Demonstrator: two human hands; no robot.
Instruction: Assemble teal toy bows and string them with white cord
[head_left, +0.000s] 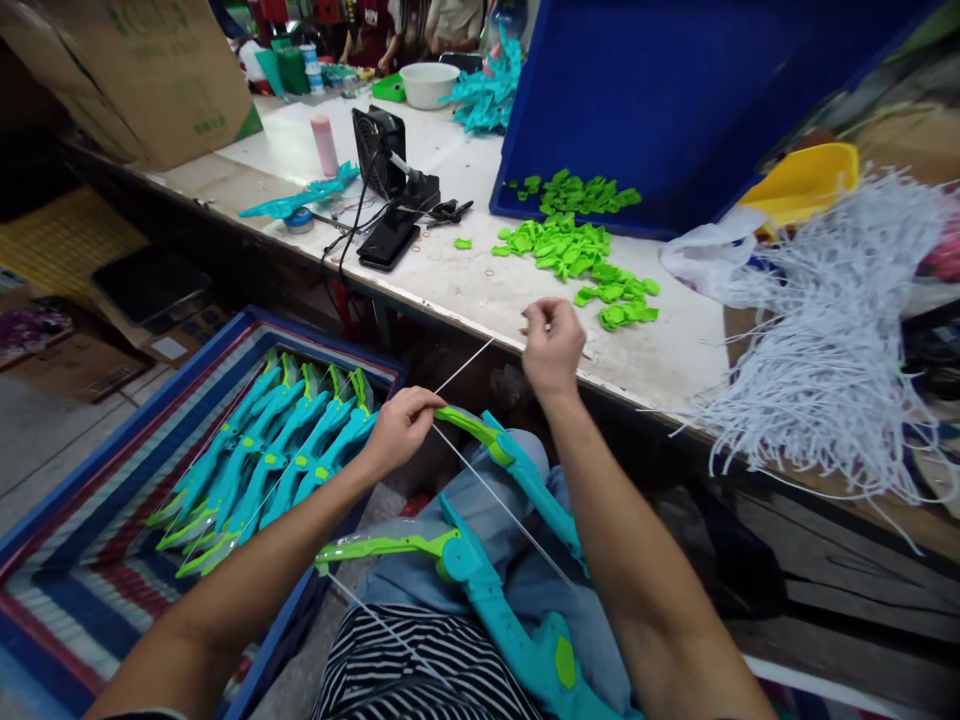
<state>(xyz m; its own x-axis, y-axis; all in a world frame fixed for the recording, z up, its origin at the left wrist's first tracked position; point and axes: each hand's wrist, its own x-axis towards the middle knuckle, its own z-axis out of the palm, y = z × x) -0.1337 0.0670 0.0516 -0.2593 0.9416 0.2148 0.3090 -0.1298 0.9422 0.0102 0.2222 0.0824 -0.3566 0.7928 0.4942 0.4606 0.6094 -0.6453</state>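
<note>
Above the lap (pixel 600 625), the left grip (pixel 401 430) pinches a bow (pixel 536 488) by its green tip (pixel 454 413); beside the surface (pixel 457 290), the right grip (pixel 553 350) is curled narrow, its hold unclear.

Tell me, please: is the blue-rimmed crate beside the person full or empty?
Partly full: turquoise-and-green bows lie in the crate, and striped lining shows bare beside them.
</note>
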